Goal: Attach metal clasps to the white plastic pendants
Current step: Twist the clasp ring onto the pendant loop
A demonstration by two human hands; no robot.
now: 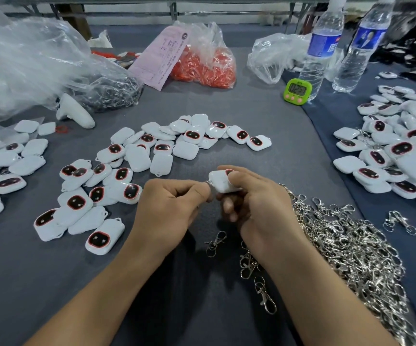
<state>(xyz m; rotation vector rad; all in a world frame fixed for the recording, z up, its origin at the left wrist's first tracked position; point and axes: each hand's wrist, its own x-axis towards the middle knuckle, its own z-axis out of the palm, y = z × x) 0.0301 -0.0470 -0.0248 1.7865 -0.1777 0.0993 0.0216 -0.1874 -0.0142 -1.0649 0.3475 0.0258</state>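
One pendant [220, 181] between hands — right hand [252, 203] grips it, left hand [172, 206] pinches clasp [208, 182].

A: Item at one o'clock?
B: Green digital timer [297, 91], upright on the grey table cover [252, 108], just beside the left water bottle [320, 49]; the right water bottle [359, 51] stands near it, toward two o'clock.
A: Twelve o'clock?
B: Clear bag of orange pieces [207, 67], a pink printed slip [160, 61] leaning against its left side.
A: Ten o'clock?
B: Crumpled clear plastic sheeting [27, 61]; a white handle-shaped object [74, 112] lies at its lower edge.
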